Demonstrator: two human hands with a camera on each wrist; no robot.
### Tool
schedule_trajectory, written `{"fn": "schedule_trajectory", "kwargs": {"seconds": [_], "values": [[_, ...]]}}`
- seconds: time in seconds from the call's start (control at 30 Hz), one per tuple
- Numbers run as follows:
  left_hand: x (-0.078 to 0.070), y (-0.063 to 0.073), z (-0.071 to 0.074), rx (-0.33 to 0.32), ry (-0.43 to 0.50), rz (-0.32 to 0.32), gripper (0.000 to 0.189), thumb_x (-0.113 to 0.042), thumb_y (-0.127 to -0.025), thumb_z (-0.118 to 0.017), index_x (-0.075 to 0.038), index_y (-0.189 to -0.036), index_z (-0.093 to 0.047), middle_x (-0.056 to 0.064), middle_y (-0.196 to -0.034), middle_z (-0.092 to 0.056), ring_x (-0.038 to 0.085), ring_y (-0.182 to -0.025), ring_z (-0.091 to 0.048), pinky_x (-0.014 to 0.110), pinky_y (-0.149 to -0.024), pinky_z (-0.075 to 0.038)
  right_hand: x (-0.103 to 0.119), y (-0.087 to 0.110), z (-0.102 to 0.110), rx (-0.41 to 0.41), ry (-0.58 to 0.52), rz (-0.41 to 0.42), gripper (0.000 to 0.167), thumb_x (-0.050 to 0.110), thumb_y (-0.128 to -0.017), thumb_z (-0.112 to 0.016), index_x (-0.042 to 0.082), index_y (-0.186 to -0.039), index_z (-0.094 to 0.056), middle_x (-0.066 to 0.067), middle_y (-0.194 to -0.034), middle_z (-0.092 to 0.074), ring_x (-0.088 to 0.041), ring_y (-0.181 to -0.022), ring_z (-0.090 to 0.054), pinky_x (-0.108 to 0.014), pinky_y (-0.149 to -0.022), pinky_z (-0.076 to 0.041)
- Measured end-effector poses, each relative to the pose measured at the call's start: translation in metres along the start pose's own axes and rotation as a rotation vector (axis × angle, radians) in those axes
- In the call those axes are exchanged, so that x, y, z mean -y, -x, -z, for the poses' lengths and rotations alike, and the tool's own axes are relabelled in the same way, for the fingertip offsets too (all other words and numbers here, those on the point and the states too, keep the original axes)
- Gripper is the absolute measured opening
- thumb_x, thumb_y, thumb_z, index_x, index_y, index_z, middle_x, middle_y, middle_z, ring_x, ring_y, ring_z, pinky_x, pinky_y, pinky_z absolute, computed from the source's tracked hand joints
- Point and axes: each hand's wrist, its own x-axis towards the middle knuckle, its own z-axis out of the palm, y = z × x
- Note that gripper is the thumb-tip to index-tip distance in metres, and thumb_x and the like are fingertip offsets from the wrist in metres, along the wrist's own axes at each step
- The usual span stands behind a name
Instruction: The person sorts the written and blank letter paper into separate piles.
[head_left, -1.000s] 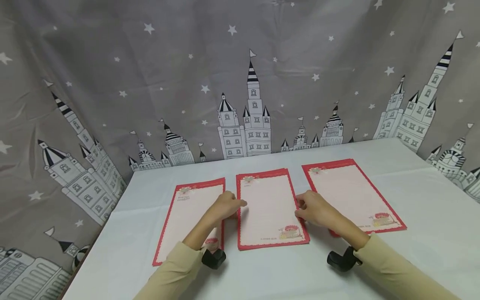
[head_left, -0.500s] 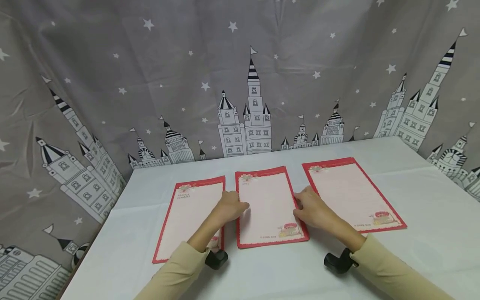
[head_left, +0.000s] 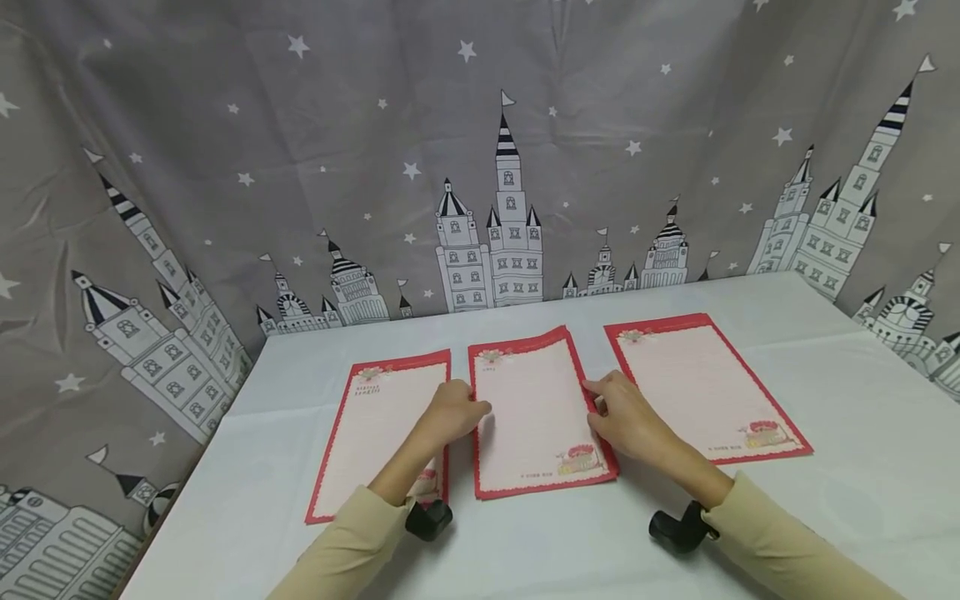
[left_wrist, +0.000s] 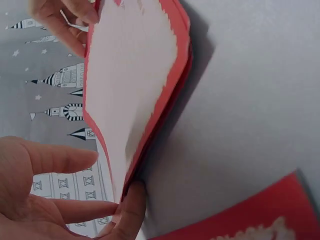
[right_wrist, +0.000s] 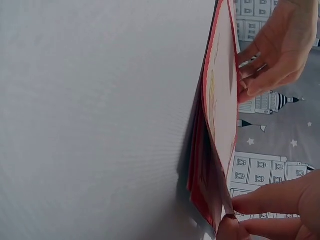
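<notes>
Between my hands is a small stack of red-bordered letter paper (head_left: 532,417), with a pale writing area, a flower at top left and a colored drawing at bottom right. My left hand (head_left: 450,412) holds its left edge; one finger extends over the paper and others are at the edge in the left wrist view. On the opposite side my right hand (head_left: 626,417) pinches the right edge between finger and thumb. The right wrist view shows the upper paper (right_wrist: 225,95) bowed, parted from red-edged sheets (right_wrist: 200,195) below it.
To the left lies matching letter paper (head_left: 382,433), partly covered by my left forearm. Another red-bordered paper (head_left: 705,383) lies to the right. All are on a white-covered table (head_left: 540,550). A gray curtain (head_left: 337,100) with printed castles and stars hangs behind.
The middle paper's top right corner has risen and its top edge now curves. My right hand has shifted slightly up and left along the edge; my left hand stays nearly in place.
</notes>
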Motion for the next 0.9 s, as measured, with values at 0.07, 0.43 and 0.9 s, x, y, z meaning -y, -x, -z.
{"fn": "schedule_trajectory", "kwargs": {"seconds": [0.07,0.43,0.9], "values": [[-0.002,0.001,0.000,0.004,-0.035,-0.011,0.030,-0.009,-0.094,-0.063,-0.006,-0.069,-0.047,0.004,-0.061,-0.043,0.014,-0.054,-0.035,0.026,-0.051,-0.030,0.000,0.000,0.000,0.006,-0.010,-0.004,0.051,-0.006,-0.088,-0.074,-0.017,-0.135,-0.059,-0.022,-0.106,-0.060,-0.024,-0.085,-0.056,-0.030,-0.065,-0.055],[-0.011,0.006,-0.006,-0.028,-0.197,0.019,0.029,-0.014,-0.097,-0.066,0.001,-0.073,-0.061,0.019,-0.094,-0.053,0.025,-0.075,-0.050,0.027,-0.054,-0.039,-0.003,0.005,-0.005,0.016,0.054,0.020,0.055,-0.005,-0.086,-0.075,-0.021,-0.136,-0.056,-0.028,-0.121,-0.055,-0.033,-0.105,-0.053,-0.034,-0.067,-0.054],[-0.006,0.008,-0.004,0.029,-0.045,0.018,0.044,-0.002,-0.094,-0.066,0.015,-0.133,-0.058,0.021,-0.103,-0.062,0.024,-0.078,-0.054,0.029,-0.062,-0.045,-0.002,0.005,-0.002,0.020,-0.050,-0.005,0.051,-0.008,-0.088,-0.071,-0.017,-0.136,-0.058,-0.021,-0.107,-0.065,-0.024,-0.086,-0.057,-0.028,-0.065,-0.053]]}}
